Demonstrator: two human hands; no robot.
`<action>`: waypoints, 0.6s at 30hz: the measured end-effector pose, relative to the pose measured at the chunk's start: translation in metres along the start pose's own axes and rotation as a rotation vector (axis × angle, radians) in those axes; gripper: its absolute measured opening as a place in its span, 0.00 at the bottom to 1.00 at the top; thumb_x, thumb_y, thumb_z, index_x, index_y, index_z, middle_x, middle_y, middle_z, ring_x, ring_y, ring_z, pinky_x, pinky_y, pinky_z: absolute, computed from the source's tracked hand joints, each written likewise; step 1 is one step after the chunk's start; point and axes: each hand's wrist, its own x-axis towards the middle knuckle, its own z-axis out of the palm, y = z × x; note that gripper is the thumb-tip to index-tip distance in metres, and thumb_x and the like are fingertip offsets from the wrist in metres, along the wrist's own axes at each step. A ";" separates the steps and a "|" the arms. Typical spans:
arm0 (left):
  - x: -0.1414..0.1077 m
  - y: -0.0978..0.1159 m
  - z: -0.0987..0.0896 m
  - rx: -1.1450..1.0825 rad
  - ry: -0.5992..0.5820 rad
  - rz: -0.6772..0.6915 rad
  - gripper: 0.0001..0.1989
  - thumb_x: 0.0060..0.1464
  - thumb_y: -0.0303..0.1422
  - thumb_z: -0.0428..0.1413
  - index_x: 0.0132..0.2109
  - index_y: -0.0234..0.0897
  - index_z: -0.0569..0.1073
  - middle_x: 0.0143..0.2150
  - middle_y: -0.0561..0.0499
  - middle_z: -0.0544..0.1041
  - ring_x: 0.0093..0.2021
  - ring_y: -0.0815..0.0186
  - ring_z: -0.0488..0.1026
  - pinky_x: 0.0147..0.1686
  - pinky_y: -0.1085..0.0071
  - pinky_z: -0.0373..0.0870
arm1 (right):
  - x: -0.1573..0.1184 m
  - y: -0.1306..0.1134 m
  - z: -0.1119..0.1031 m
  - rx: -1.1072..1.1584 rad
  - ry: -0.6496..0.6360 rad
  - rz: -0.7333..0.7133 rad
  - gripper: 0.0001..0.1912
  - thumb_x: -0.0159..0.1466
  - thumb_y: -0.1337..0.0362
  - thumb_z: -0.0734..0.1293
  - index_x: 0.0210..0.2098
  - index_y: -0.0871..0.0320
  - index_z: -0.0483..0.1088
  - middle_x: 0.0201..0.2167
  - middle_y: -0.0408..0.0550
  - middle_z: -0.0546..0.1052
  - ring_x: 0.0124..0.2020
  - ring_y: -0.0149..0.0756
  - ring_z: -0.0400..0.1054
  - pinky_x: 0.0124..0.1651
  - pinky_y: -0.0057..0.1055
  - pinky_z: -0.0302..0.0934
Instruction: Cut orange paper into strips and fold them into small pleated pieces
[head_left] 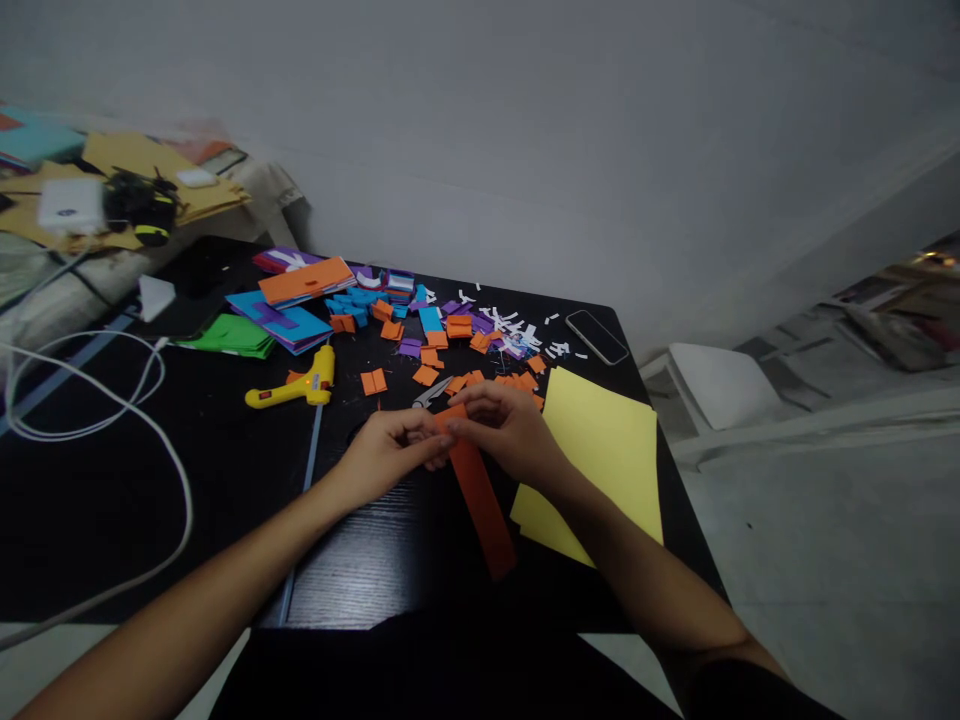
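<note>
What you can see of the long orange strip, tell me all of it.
The orange strip is long, narrow and straight-edged, thin like paper or card, and looks darker toward its lower end. Its upper end is at the fingers of the left hand and right hand, which hide part of it, so any fold there can't be made out. From there it slants down and rightward over the black table, left of the yellow sheets. Whether its lower end touches the table isn't clear.
</note>
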 end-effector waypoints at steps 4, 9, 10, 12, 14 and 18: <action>0.000 -0.003 -0.006 0.088 0.082 0.143 0.09 0.57 0.37 0.65 0.36 0.35 0.79 0.28 0.53 0.81 0.26 0.70 0.78 0.28 0.78 0.73 | 0.001 0.000 -0.004 0.046 -0.025 0.034 0.14 0.56 0.60 0.79 0.39 0.55 0.76 0.32 0.42 0.82 0.34 0.35 0.78 0.42 0.34 0.72; 0.002 -0.008 -0.014 0.248 0.194 0.426 0.09 0.58 0.34 0.66 0.46 0.39 0.82 0.38 0.50 0.84 0.35 0.68 0.81 0.36 0.75 0.77 | 0.001 -0.002 -0.009 0.071 -0.085 0.114 0.14 0.56 0.59 0.79 0.40 0.54 0.77 0.31 0.42 0.81 0.34 0.34 0.77 0.41 0.33 0.71; 0.002 -0.008 -0.015 0.281 0.200 0.479 0.09 0.58 0.34 0.66 0.47 0.39 0.83 0.39 0.49 0.85 0.36 0.67 0.81 0.37 0.75 0.77 | 0.002 -0.002 -0.009 0.074 -0.092 0.123 0.14 0.56 0.59 0.79 0.39 0.54 0.78 0.30 0.41 0.81 0.33 0.34 0.77 0.41 0.33 0.71; 0.002 -0.009 -0.015 0.326 0.214 0.557 0.09 0.59 0.33 0.66 0.47 0.39 0.83 0.40 0.49 0.85 0.37 0.66 0.82 0.38 0.74 0.77 | 0.002 -0.003 -0.008 0.083 -0.090 0.129 0.13 0.56 0.59 0.79 0.39 0.54 0.78 0.30 0.40 0.81 0.33 0.33 0.77 0.41 0.32 0.70; 0.001 -0.009 -0.015 0.341 0.221 0.595 0.09 0.59 0.32 0.65 0.47 0.39 0.83 0.39 0.48 0.85 0.37 0.66 0.82 0.38 0.74 0.78 | 0.001 -0.003 -0.007 0.094 -0.089 0.136 0.13 0.56 0.59 0.79 0.38 0.55 0.78 0.30 0.40 0.81 0.32 0.32 0.76 0.40 0.31 0.69; 0.000 -0.009 -0.014 0.353 0.200 0.595 0.08 0.59 0.32 0.65 0.46 0.39 0.83 0.39 0.48 0.85 0.38 0.66 0.82 0.38 0.74 0.78 | 0.000 -0.002 -0.005 0.087 -0.109 0.150 0.13 0.57 0.58 0.79 0.38 0.55 0.77 0.30 0.40 0.81 0.31 0.31 0.75 0.38 0.31 0.67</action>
